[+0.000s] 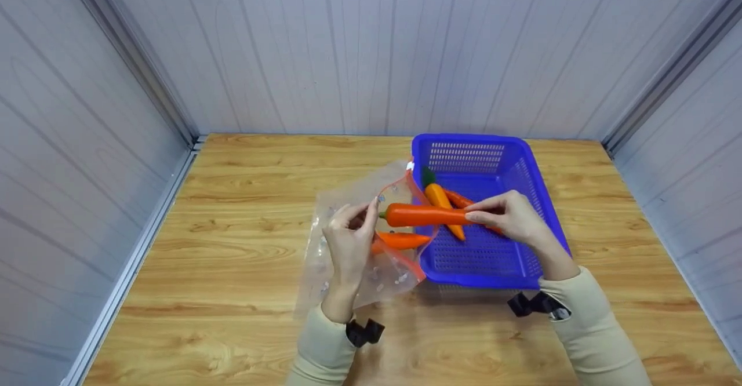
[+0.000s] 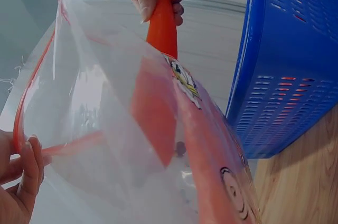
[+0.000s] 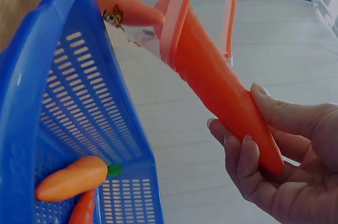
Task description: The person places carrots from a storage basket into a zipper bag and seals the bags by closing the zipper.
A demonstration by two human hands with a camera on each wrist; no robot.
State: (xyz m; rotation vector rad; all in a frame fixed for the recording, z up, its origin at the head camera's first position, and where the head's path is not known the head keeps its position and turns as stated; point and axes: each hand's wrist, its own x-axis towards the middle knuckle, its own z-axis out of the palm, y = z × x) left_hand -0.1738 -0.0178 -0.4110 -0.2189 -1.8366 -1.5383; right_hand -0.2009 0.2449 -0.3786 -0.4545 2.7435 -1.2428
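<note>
My left hand [image 1: 351, 244] pinches the orange-red zip edge of a clear printed zip bag [image 1: 371, 180], holding its mouth apart toward the basket. With thumb and fingers, my right hand [image 1: 513, 218] grips an orange-red carrot [image 1: 429, 215] by its narrow end. The carrot lies nearly level, its green-stemmed thick end at the bag mouth. In the right wrist view, that thick end of the carrot [image 3: 216, 81] has passed inside the zip edge. Another orange carrot [image 1: 408, 241] lies inside the bag, partly hidden by my left hand.
A blue perforated basket [image 1: 472, 138] stands right of the bag, touching its mouth. Inside lie a light orange carrot [image 1: 439, 197] with a green top and a redder one [image 1: 458, 199] partly beneath it. The wooden table [image 1: 232, 229] is bounded by pale panel walls [image 1: 359, 55].
</note>
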